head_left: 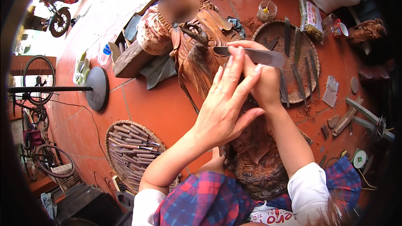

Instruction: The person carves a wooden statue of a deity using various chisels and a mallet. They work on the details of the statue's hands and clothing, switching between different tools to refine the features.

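My right hand (263, 79) grips a flat metal blade (268, 57), which lies crosswise above a carved wooden statue (197, 69). Its dark narrow end points left and its broad grey end right. Stretched out, the fingers of my left hand (224, 104) lie over the blade and against the right hand, with the thumb apart. The brown statue has a robe in deep folds and a ruffled rim about its blurred head. It slants away from my lap, and my hands and forearms hide its middle. Whether the blade touches the wood I cannot tell.
A woven tray (260, 29) with several flat dark metal tools is at the right. Another basket (109, 142), lower left, holds many wooden-handled chisels. A wooden block (132, 60) and a pale stained bundle (153, 37) flank the statue's upper part. A round black stand base (97, 88) stands left.
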The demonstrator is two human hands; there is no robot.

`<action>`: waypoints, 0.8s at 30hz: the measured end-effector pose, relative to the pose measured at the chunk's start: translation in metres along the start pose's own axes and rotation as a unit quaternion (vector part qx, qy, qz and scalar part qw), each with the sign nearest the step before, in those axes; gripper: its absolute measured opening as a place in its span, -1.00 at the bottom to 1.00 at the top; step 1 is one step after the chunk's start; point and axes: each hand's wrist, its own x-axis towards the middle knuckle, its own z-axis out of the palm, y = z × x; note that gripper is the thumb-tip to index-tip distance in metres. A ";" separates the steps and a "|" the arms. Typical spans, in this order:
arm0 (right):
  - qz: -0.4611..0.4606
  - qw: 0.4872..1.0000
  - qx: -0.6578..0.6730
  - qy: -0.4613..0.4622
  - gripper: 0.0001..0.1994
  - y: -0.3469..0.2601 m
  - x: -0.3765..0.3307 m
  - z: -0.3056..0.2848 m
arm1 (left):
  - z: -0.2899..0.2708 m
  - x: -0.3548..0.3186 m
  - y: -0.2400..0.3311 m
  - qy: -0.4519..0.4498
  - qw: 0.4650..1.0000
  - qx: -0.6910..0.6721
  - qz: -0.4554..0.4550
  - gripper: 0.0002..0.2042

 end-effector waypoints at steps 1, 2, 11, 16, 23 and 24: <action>0.057 0.995 0.086 -0.008 -0.89 -0.008 -0.002 -0.005 | -0.002 -0.002 0.001 0.006 0.999 -0.020 0.025 -0.30; 0.058 0.994 0.096 -0.013 -0.88 -0.012 -0.004 -0.012 | -0.003 -0.007 0.002 0.013 0.998 -0.041 0.048 -0.33; 0.127 0.987 0.086 -0.046 -0.74 -0.024 -0.053 -0.102 | -0.005 -0.102 -0.008 0.165 0.966 -0.099 -0.173 -0.81; 0.149 0.982 0.101 -0.061 -0.83 -0.022 -0.086 -0.104 | -0.004 -0.107 -0.002 0.176 0.960 -0.082 -0.204 -0.81; 0.019 0.995 -0.005 -0.098 -0.77 -0.026 -0.105 -0.089 | 0.001 -0.099 0.010 0.072 0.988 -0.027 -0.134 -0.75; 0.017 0.995 -0.008 -0.100 -0.77 -0.029 -0.107 -0.087 | 0.001 -0.098 0.012 0.057 0.990 -0.025 -0.127 -0.75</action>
